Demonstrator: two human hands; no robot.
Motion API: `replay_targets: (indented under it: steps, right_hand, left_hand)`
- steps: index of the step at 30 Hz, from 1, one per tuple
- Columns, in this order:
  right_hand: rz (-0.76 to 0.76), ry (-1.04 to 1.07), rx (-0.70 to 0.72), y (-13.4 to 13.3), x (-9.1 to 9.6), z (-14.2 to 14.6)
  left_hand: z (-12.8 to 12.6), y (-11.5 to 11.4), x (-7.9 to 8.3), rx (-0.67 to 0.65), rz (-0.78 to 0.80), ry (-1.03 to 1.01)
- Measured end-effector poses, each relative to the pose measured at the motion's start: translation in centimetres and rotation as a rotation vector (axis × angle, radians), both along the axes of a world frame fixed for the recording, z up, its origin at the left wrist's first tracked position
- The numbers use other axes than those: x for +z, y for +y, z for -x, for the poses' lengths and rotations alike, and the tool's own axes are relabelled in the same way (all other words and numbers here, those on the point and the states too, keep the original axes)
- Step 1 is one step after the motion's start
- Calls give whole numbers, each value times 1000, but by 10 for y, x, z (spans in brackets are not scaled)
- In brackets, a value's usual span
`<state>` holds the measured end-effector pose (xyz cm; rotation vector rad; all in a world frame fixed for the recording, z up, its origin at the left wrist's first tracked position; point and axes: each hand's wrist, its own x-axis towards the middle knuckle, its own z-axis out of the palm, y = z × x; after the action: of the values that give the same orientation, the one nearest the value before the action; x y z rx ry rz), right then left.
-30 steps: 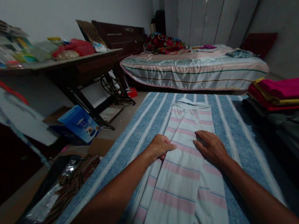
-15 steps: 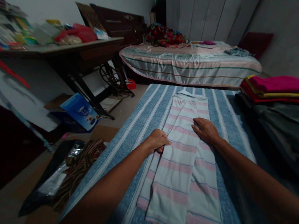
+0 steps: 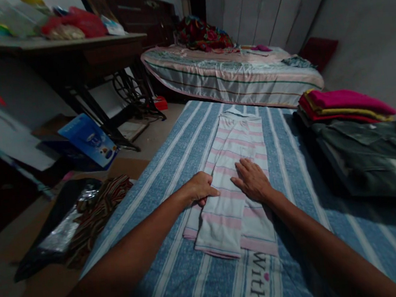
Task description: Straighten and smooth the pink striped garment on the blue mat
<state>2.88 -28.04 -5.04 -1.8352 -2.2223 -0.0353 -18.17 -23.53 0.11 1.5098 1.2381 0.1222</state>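
Left hand (image 3: 200, 189) fingers pinched on striped garment (image 3: 236, 146), right hand (image 3: 254, 183) outstretched flat; sheet (image 3: 295, 170): "With".

Head camera looks down, seemingly close, over garment (image 3: 237, 140).

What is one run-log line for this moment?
left hand: curled at edge of pink-and-white striped folded cloth | right hand: flat on it | surface: blue striped bedsheet

matt striped cloth garment (image 3: 237, 163); woven cotton sheet (image 3: 293, 166)
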Motion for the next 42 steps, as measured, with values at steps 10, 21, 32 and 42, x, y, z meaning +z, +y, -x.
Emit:
replay_targets:
  steps: [10,21,32,42]
  right_hand:
    - [74,-4,-6,-41,9,18]
    - [-15,151,485,-128,38,51]
    - [-309,124,435,-156,15,76]
    - [254,1015,113,-99,53,58]
  left_hand:
    - [21,-21,3,71,4,17]
    - [35,-47,9,77,48,49]
    - [38,-68,11,-272,-616,-13]
    - [40,-58,7,-189,-317,-170]
